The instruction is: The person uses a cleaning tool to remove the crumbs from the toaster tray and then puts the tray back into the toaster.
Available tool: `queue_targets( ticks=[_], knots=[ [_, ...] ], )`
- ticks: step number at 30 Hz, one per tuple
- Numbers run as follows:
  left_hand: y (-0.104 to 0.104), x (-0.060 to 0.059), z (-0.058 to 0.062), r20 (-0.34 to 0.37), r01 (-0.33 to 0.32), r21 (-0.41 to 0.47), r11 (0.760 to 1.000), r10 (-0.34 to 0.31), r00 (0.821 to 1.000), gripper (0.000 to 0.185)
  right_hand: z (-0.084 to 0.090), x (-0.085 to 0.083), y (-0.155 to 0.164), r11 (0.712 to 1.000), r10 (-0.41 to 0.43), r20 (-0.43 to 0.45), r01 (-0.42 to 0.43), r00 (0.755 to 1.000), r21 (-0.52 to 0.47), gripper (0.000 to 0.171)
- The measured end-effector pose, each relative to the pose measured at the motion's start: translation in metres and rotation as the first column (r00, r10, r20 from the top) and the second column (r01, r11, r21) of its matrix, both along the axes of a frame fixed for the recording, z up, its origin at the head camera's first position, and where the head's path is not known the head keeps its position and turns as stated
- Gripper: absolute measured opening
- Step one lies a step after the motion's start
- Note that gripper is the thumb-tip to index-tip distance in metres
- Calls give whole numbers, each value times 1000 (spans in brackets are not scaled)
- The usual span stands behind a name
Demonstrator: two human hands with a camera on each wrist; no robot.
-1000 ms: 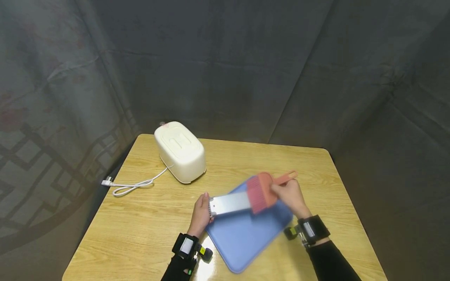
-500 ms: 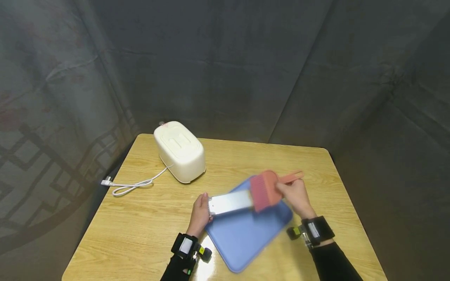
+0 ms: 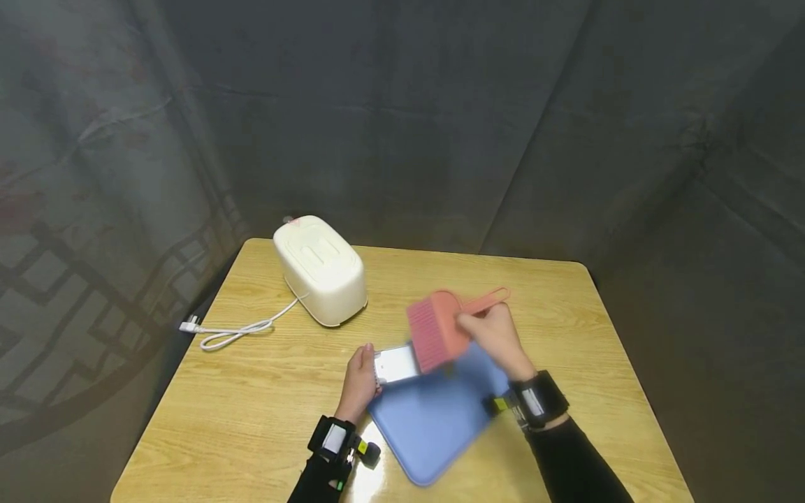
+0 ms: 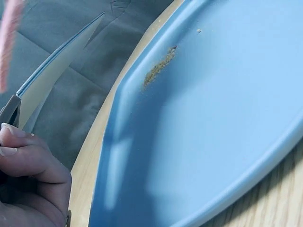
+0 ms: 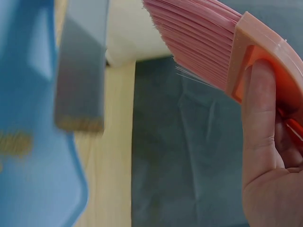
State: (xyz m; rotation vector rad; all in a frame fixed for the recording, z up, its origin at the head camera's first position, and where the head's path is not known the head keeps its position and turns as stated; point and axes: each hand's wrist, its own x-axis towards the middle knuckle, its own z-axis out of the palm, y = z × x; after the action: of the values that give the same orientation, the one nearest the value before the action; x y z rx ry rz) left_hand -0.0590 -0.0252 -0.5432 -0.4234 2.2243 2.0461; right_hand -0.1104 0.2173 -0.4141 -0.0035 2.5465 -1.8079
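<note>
Bristles of the pink plastic hand brush (image 3: 434,332), gripped by the right hand (image 3: 493,335), cross the flat grey metal crumb tray (image 3: 396,364) whose left end the left hand (image 3: 358,384) pinches, long axis spanning the blue plastic tray (image 3: 434,426).

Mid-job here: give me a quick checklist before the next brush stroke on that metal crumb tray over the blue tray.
1. Left hand holds the metal crumb tray by its end: ok.
2. Right hand grips the pink brush: ok.
3. Crumb tray over the blue tray: ok.
4. Crumbs landing inside the blue tray: ok.
5. Crumb tray fully clean: not ok, residue along its edge in the right wrist view.
6. Toaster out of the way: ok.
</note>
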Motion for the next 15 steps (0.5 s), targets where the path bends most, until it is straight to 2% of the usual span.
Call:
queue_targets(
  ticks=[5, 15],
  knots=[
    [1, -1, -1, -15, -9, -1, 1000, 9, 1000, 46, 4, 1, -24, 998, 56, -1, -56, 998, -26, 17],
    [4, -3, -3, -40, -7, 43, 999, 9, 999, 48, -16, 11, -49, 998, 67, 51, -68, 996, 12, 13]
  ],
)
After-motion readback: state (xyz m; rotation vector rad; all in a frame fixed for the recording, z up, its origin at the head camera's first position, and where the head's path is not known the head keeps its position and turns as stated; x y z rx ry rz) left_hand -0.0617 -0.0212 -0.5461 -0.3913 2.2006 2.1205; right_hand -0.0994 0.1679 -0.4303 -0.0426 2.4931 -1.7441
